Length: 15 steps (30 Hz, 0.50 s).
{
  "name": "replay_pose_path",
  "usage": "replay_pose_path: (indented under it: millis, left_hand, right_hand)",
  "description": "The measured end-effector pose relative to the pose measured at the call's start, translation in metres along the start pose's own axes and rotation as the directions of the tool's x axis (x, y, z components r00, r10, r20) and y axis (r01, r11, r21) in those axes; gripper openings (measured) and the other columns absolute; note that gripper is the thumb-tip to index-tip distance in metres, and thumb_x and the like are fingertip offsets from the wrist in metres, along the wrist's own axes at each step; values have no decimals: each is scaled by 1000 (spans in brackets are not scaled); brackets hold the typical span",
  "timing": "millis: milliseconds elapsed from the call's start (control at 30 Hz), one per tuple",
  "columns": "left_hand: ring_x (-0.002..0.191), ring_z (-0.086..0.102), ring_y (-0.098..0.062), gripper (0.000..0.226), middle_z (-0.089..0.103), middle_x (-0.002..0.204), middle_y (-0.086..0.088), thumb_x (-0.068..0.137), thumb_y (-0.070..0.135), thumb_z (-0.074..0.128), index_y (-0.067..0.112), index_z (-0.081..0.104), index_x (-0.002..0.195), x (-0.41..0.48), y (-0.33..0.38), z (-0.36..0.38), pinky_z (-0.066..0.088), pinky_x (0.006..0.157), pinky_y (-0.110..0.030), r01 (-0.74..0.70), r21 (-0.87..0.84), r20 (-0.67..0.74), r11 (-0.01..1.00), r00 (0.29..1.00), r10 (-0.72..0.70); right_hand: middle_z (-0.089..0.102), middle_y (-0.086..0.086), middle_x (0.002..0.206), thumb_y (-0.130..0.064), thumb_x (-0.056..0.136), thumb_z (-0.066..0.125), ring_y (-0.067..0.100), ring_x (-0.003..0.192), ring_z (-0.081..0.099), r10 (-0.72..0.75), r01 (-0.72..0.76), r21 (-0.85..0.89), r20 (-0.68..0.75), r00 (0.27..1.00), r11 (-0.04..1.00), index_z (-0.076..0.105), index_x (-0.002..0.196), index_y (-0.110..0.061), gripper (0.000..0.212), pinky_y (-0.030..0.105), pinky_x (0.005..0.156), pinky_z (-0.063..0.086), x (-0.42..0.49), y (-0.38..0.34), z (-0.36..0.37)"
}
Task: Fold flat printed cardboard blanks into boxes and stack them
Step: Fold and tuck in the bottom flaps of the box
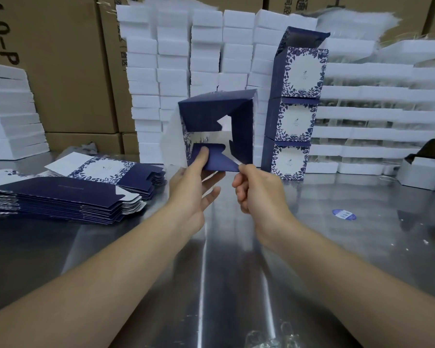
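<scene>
A shiny steel bench [312,222] runs back to walls of white foam blocks [176,61] and brown cartons [60,71], one of them printed "4.0-P" as far as it shows. Held up between both hands is a half-formed box [217,129], its open end turned toward the camera. The left hand [191,187] grips it from below, thumb pressed on the lower navy flap; the right hand [255,189] pinches that flap's right corner. The step in hand looks like closing the bottom flaps; next they need tucking until they lock. Left of the left hand lies the pile of flat blanks [68,194]; beyond the right hand stands the stack of finished boxes [296,106]. Their printed logos are too small to read.
</scene>
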<state>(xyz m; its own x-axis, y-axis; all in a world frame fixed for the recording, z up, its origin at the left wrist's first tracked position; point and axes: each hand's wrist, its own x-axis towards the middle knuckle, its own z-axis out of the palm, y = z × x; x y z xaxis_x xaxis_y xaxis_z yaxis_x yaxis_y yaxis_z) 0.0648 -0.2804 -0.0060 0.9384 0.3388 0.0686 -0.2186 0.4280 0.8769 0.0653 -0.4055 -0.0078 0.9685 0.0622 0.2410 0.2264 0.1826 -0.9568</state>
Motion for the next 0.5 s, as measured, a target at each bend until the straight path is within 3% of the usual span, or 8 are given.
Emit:
replay_pose_path:
  millis: [100, 167, 367, 500]
  left_hand:
    - [70, 71, -7, 34, 65, 71, 10, 92, 54, 74, 22, 66, 84, -3, -3, 4, 45, 63, -27, 58, 128, 126, 990, 989, -74]
    - [62, 60, -8, 36, 55, 66, 7, 94, 51, 71, 26, 58, 71, -7, -7, 8, 39, 61, -27, 47, 220, 190, 974, 978, -90]
    - [56, 55, -9, 39, 52, 62, 5, 98, 37, 67, 25, 52, 64, -7, -7, 8, 38, 61, -29, 10, 202, 180, 979, 983, -48]
    - [57, 56, -9, 39, 52, 61, 6, 98, 37, 67, 25, 52, 63, -7, -7, 7, 38, 63, -30, 8, 212, 182, 977, 982, -47]
  right_hand:
    - [47, -1, 47, -21, 99, 54, 11, 41, 35, 12, -12, 39, -8, 1000, 999, 59, 62, -14, 38, 18, 40, 28, 1, -2, -1]
    - [49, 0, 47, -21, 98, 54, 11, 41, 37, 16, -16, 53, 7, 1000, 998, 58, 62, -13, 37, 19, 40, 28, 1, -3, -1]
    - [53, -1, 52, -29, 95, 59, 11, 42, 36, 52, -54, 30, 76, 996, 998, 60, 53, -21, 43, 20, 44, 30, -1, -4, -3]
    - [51, -4, 49, -23, 95, 55, 10, 41, 35, 51, -56, 78, 61, 997, 995, 58, 61, -17, 35, 20, 42, 28, -2, -4, -1]
